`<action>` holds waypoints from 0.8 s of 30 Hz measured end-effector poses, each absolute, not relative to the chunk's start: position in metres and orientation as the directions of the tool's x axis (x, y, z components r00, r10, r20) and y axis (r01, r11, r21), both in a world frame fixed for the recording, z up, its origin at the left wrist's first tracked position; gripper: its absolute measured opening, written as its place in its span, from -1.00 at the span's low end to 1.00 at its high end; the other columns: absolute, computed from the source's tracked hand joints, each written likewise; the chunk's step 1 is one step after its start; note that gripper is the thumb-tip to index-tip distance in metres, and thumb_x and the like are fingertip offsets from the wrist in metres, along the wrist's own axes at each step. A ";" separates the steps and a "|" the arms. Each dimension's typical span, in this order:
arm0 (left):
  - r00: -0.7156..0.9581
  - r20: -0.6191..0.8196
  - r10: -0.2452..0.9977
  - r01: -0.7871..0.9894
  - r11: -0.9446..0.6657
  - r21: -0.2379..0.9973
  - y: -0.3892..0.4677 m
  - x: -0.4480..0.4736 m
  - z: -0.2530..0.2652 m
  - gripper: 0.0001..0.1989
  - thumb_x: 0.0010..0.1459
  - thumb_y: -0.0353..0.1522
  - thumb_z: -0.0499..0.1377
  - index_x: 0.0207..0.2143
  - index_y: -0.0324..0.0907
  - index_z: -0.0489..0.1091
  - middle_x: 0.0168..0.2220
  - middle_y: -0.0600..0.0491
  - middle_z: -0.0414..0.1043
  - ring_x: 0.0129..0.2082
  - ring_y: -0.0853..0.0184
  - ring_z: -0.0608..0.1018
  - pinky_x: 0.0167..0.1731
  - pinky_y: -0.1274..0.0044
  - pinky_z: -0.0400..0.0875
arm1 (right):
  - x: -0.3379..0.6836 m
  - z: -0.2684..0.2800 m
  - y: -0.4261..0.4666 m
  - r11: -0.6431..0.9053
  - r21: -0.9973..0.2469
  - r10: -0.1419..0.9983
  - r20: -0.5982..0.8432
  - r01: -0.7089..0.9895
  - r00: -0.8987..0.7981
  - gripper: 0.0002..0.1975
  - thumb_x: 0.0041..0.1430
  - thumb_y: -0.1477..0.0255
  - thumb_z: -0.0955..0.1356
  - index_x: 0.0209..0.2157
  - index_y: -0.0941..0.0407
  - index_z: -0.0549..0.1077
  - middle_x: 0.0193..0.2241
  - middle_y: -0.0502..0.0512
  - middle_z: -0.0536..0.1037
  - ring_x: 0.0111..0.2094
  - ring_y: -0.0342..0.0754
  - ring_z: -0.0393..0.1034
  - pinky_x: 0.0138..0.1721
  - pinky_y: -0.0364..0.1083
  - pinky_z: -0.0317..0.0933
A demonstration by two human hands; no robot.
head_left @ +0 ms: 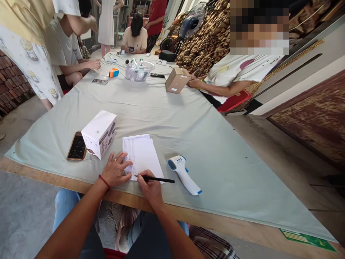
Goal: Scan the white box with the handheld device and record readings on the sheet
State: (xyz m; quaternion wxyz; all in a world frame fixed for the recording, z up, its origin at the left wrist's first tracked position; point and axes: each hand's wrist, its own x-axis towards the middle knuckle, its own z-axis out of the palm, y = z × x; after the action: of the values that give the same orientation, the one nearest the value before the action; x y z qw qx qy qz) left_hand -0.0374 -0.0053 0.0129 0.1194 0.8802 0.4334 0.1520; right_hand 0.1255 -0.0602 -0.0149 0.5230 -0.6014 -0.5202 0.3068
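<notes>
My right hand is closed around a black pen, its tip down on a sheet of paper. Columns of small handwriting, too fine to read, run along the paper's left side. Flat on the left edge of that sheet rests my left hand, fingers spread, a ring on one finger and a red cord at the wrist. A white and blue infrared thermometer lies to the right of the paper. Left of the paper stand a white box and, partly behind it, a smartphone.
Farther along the cloth-covered table are a clear plastic basin with bottles, an orange and blue object, another phone and a cardboard box near a person's hands at right. Other people sit or stand around. A fan stands behind.
</notes>
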 end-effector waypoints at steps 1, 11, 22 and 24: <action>0.578 0.167 0.799 0.726 -0.597 0.340 -0.005 -0.037 0.013 -0.62 0.10 -0.20 0.20 -0.01 -0.02 0.38 0.23 -0.09 0.19 0.27 0.07 0.19 0.24 0.08 -0.13 | 0.126 -0.015 -0.060 0.086 -0.947 0.948 0.173 0.309 0.268 -0.86 -0.02 0.33 0.28 -0.57 0.07 0.34 -0.64 -0.07 0.37 -0.56 -0.12 0.24 -0.49 -0.13 0.18; 0.583 0.185 0.791 0.721 -0.609 0.331 -0.005 -0.038 0.011 -0.62 0.10 -0.19 0.20 -0.01 -0.03 0.38 0.23 -0.10 0.19 0.26 0.07 0.19 0.24 0.09 -0.11 | 0.126 -0.016 -0.060 0.063 -0.936 0.957 0.155 0.347 0.245 -0.84 -0.02 0.31 0.28 -0.58 0.07 0.33 -0.64 -0.06 0.38 -0.56 -0.11 0.26 -0.46 -0.12 0.17; 0.583 0.187 0.791 0.729 -0.610 0.309 -0.005 -0.038 0.011 -0.62 0.10 -0.18 0.20 -0.01 -0.02 0.37 0.23 -0.09 0.20 0.26 0.10 0.20 0.22 0.08 -0.07 | 0.126 -0.018 -0.060 0.085 -0.924 0.955 0.183 0.374 0.235 -0.85 -0.02 0.32 0.27 -0.58 0.06 0.31 -0.65 -0.08 0.36 -0.57 -0.13 0.22 -0.47 -0.12 0.14; 0.581 0.195 0.790 0.728 -0.612 0.310 -0.005 -0.038 0.010 -0.62 0.10 -0.17 0.20 -0.02 -0.01 0.38 0.23 -0.09 0.20 0.26 0.10 0.21 0.22 0.09 -0.07 | 0.126 -0.019 -0.060 0.081 -0.926 0.955 0.178 0.370 0.238 -0.85 -0.02 0.34 0.27 -0.59 0.06 0.31 -0.65 -0.08 0.35 -0.57 -0.13 0.22 -0.47 -0.13 0.13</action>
State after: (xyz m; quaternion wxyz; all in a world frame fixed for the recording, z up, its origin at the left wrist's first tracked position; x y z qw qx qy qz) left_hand -0.0381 -0.0053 0.0105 0.0988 0.8836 0.4295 0.1583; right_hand 0.1263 -0.0600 -0.0185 0.4962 -0.6105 -0.5424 0.2948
